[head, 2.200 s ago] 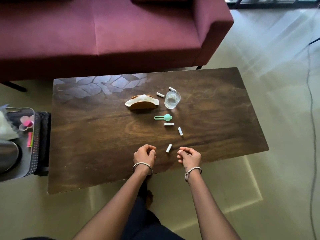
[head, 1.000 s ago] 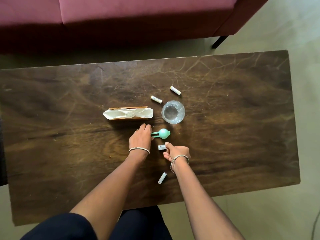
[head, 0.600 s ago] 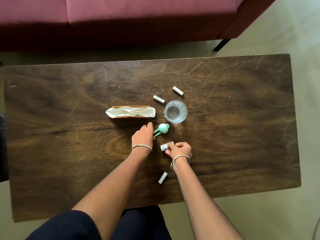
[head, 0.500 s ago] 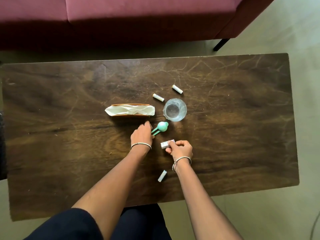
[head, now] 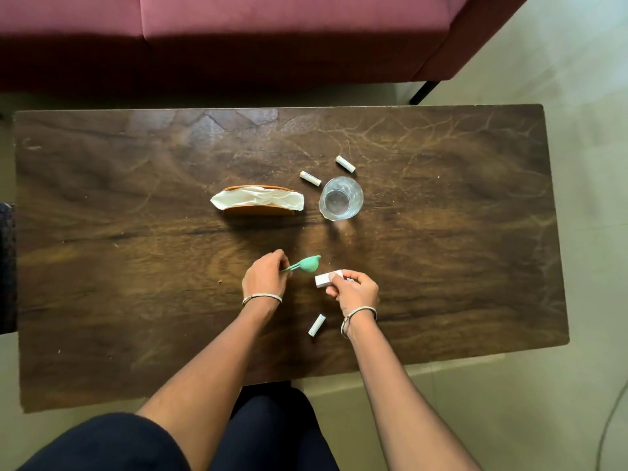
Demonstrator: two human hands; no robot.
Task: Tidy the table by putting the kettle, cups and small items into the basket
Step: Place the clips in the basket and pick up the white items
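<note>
My left hand [head: 264,276] grips the handle of a small green clip [head: 307,263], lifted just above the dark wooden table [head: 136,273]. A small white block [head: 324,279] is pinched in my right hand [head: 353,289], to the right of the clip. One white battery [head: 316,324] lies by my right wrist. Two more batteries [head: 310,178] [head: 345,164] lie behind a clear glass cup [head: 341,198]. The basket and the kettle are out of view.
A wooden napkin holder with white tissue [head: 257,201] stands left of the glass. A maroon sofa [head: 238,39] runs along the far side of the table. A dark object [head: 6,266] shows at the left frame edge.
Both hands pulled back toward me from the table's middle. My left hand picked up the green clip and my right hand picked up the white block.
</note>
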